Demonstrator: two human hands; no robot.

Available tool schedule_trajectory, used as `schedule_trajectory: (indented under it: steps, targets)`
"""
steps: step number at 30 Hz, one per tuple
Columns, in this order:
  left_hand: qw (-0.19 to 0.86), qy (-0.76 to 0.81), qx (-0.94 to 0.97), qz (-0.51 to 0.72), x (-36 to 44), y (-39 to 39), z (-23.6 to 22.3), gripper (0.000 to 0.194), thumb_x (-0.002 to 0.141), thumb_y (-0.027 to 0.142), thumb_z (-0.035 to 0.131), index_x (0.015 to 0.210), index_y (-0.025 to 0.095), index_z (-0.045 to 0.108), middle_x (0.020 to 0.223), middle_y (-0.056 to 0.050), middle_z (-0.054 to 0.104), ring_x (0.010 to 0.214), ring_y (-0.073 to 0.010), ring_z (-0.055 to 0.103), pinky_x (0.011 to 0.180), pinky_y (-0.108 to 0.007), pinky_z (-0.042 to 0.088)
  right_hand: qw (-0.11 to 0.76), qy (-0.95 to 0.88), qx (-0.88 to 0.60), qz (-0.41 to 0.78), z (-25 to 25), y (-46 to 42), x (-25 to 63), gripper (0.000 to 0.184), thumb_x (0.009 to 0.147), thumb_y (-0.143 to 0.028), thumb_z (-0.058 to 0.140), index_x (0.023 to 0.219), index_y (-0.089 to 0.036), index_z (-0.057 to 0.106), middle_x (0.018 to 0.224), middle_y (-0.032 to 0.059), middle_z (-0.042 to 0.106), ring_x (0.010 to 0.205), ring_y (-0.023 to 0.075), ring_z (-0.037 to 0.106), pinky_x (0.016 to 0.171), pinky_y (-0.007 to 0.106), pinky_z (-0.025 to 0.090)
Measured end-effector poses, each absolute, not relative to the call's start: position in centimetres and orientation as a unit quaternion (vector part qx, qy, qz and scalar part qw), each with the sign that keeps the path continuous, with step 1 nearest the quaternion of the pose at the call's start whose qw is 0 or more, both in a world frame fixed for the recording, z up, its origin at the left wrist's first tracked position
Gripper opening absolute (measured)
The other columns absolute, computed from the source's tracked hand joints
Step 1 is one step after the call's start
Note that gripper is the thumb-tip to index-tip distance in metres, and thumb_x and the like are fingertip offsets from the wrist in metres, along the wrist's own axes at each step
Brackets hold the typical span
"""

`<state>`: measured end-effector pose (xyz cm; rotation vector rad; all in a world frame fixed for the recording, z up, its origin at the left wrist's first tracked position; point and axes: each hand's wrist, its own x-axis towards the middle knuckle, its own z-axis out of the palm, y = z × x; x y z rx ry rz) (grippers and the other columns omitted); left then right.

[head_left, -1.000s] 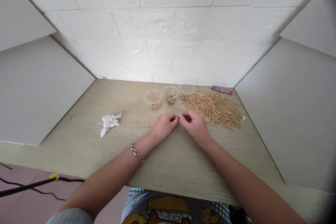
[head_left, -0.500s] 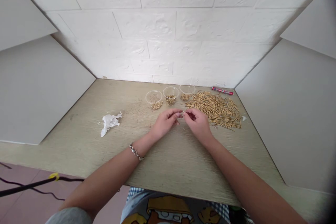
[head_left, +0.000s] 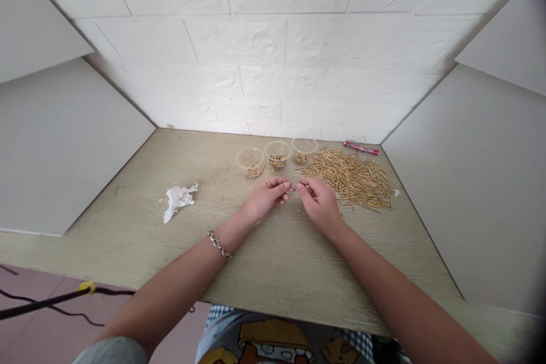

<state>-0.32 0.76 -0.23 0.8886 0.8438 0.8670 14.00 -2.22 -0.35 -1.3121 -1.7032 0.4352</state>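
My left hand (head_left: pixel 269 199) is closed in a pinch above the table, and what sits between its fingertips is too small to make out. Facing it, my right hand (head_left: pixel 318 200) pinches too, its fingertips close to the left ones; any part in it is too tiny to name. Behind the right hand spreads a pile of thin gold-coloured metal pins (head_left: pixel 354 179). Just beyond the hands stand a clear plastic cup (head_left: pixel 277 155) with small brass pieces, another cup (head_left: pixel 304 151) with small gold bits, and a third cup (head_left: pixel 250 159) with small gold-coloured pins.
Crumpled white plastic or tissue (head_left: pixel 179 200) lies on the left of the wooden table (head_left: pixel 273 273). A red tube-shaped packet (head_left: pixel 362 148) rests at the back right. Grey side panels and a white brick-patterned wall (head_left: pixel 256 40) enclose the table. A dark cable (head_left: pixel 46 302) hangs at lower left.
My fingertips have drawn slightly apart, the left hand shifting a little left. The fingers of both hands have changed position slightly. The cups and the pile are unchanged.
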Motion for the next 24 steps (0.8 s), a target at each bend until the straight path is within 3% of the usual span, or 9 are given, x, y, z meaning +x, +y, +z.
schedule_trajectory:
  steps: [4, 8, 24]
  targets:
    - [0.803, 0.367, 0.275, 0.381, -0.37, 0.63, -0.05, 0.003, 0.076, 0.015, 0.056, 0.076, 0.012, 0.056, 0.076, -0.003, 0.062, 0.064, -0.0059, 0.058, 0.06, -0.017, 0.046, 0.428, -0.723, -0.523, 0.141, -0.6, -2.21, 14.01, 0.011, 0.079, -0.022, 0.045, 0.076, -0.017, 0.055, 0.07, 0.0012, 0.052, 0.057, 0.0097, 0.044, 0.054, 0.023, 0.036]
    - [0.827, 0.359, 0.231, 0.365, -0.43, 0.58, 0.07, 0.007, 0.078, 0.01, 0.05, 0.074, 0.011, 0.056, 0.071, -0.004, 0.062, 0.068, -0.0071, 0.059, 0.067, -0.018, 0.048, 0.398, -0.752, -0.513, 0.115, -0.91, -2.19, 14.05, 0.01, 0.078, -0.022, 0.046, 0.079, -0.017, 0.055, 0.076, 0.0029, 0.054, 0.063, 0.0114, 0.047, 0.059, 0.024, 0.038]
    - [0.813, 0.357, 0.272, 0.371, -0.1, 0.42, 0.1, 0.008, 0.074, 0.006, 0.049, 0.071, 0.01, 0.055, 0.069, -0.002, 0.059, 0.064, -0.0064, 0.056, 0.062, -0.017, 0.046, 0.359, -0.765, -0.51, 0.159, -0.34, -2.24, 14.09, 0.011, 0.076, -0.02, 0.048, 0.079, -0.019, 0.058, 0.079, 0.0027, 0.056, 0.065, 0.0122, 0.05, 0.06, 0.025, 0.038]
